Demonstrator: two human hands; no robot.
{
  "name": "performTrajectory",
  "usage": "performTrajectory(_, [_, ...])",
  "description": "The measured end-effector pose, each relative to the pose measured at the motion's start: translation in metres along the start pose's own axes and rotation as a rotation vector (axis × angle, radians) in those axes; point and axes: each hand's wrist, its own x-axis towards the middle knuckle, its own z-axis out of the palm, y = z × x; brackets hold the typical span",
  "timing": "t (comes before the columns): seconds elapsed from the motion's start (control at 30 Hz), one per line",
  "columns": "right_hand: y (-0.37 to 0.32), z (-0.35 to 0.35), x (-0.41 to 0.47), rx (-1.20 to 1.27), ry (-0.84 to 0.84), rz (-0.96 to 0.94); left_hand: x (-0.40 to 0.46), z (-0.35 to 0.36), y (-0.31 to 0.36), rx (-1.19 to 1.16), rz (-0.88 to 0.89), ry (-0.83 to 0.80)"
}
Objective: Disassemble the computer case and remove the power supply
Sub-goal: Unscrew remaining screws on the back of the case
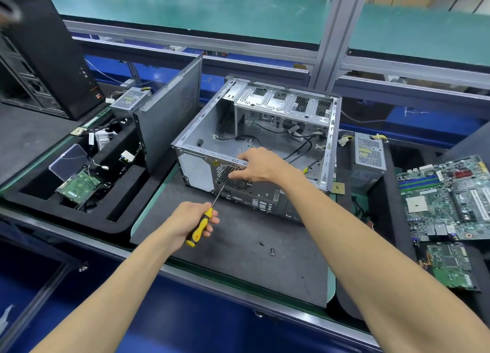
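At frame centre the left hand [191, 221] gripped the screwdriver [202, 224], tip at the case [254, 151] rear grille; right hand [258, 167] curled over its edge — best to brace firmly. Supply [369, 159] lay right.

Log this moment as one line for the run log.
left hand grips screwdriver | tip at rear fan grille | right hand steadies case

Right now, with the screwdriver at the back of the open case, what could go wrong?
The screwdriver in the left hand has its tip at the fan grille; a slip could jab the right hand gripping the case edge just above. The two loose screws on the mat may roll off or get swept away.
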Motion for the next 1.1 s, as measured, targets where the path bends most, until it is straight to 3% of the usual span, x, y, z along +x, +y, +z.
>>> performTrajectory(0.13, [0.002, 0.001, 0.001, -0.007, 0.003, -0.005, 0.007, 0.002, -0.004, -0.045, -0.04, 0.015])
performTrajectory(0.3, [0.003, 0.003, 0.004, -0.025, 0.0, -0.002, 0.013, -0.003, -0.015, 0.032, 0.057, 0.119])
performTrajectory(0.43, [0.004, 0.004, 0.006, -0.034, 0.023, 0.004, 0.021, 0.007, -0.009, -0.309, 0.029, 0.219])
performTrajectory(0.57, [0.004, 0.005, 0.006, -0.042, 0.051, -0.001, 0.033, 0.02, 0.006, -0.556, -0.088, 0.205])
performTrajectory(1.1, [0.003, 0.005, 0.007, -0.121, 0.076, -0.002, 0.058, 0.039, 0.02, -0.582, -0.124, 0.292])
